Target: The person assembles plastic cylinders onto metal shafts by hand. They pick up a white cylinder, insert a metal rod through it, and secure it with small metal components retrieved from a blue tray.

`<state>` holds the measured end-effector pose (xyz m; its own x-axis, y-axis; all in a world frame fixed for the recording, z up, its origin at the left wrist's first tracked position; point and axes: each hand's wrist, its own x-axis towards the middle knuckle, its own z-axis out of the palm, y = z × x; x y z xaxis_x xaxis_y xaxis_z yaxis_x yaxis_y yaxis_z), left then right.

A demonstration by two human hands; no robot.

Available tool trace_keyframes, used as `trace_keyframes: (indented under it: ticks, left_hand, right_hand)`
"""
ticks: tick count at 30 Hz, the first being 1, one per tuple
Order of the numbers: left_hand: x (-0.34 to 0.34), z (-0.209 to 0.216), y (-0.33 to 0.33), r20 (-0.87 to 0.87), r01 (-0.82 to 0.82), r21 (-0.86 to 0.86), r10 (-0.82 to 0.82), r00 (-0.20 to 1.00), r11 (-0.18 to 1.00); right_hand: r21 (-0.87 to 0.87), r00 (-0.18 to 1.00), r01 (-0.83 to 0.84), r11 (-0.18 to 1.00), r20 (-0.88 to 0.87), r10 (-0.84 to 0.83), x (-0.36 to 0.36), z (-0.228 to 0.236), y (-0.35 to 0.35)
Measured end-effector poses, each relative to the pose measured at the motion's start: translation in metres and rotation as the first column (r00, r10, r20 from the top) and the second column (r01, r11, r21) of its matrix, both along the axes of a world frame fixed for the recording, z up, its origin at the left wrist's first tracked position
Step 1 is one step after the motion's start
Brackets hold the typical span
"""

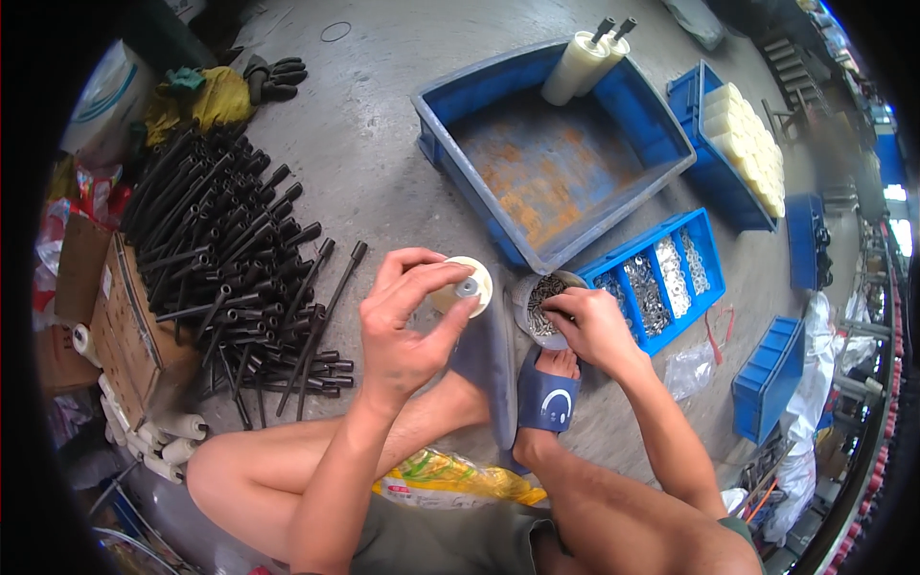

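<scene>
While the left hand (407, 321) grips a roller (483, 280), the right hand (596, 326) reaches into a cup (523, 314)

Between the legs (632, 494) lies a yellow bag (455, 481). Above it, the left hand clamps the cream roller between thumb and fingers, its metal-centred end face turned toward the camera. The right hand's bent fingers dip into the round cup among small metal fasteners (548, 288); whether they are closed on one cannot be told. Just beyond the cup, a blue compartment tray (692, 324) holds metal parts (647, 287) and white rings (673, 276). Left of the hands, black rods (225, 240) lie heaped. Farther out, two cream cylinders (572, 73) with projecting black stems (603, 30) stand in a large blue crate (575, 144); a second crate (725, 172) beside it holds more.
</scene>
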<state>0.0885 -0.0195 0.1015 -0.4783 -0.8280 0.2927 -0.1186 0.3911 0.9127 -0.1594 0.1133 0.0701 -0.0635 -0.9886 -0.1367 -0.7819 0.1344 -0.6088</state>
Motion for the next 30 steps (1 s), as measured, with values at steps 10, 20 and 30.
trace_keyframes:
  ticks: [10,20,30]
  left_hand:
    - [-0.016,-0.006,0.01,0.026,0.076,-0.11,-0.073,0.997,0.991]
    - [-0.016,-0.005,0.009,0.036,0.077,-0.171,-0.071,0.997,0.982]
    - [-0.018,-0.014,0.01,0.033,0.025,-0.139,-0.021,0.999,0.99]
  right_hand:
    - [-0.11,0.878,0.085,0.99,0.478,-0.023,0.019,0.09,-0.042]
    - [-0.146,0.929,-0.002,0.989,0.366,0.055,0.028,0.084,-0.061]
    - [-0.277,0.994,-0.101,0.956,0.02,0.11,0.044,0.096,-0.066]
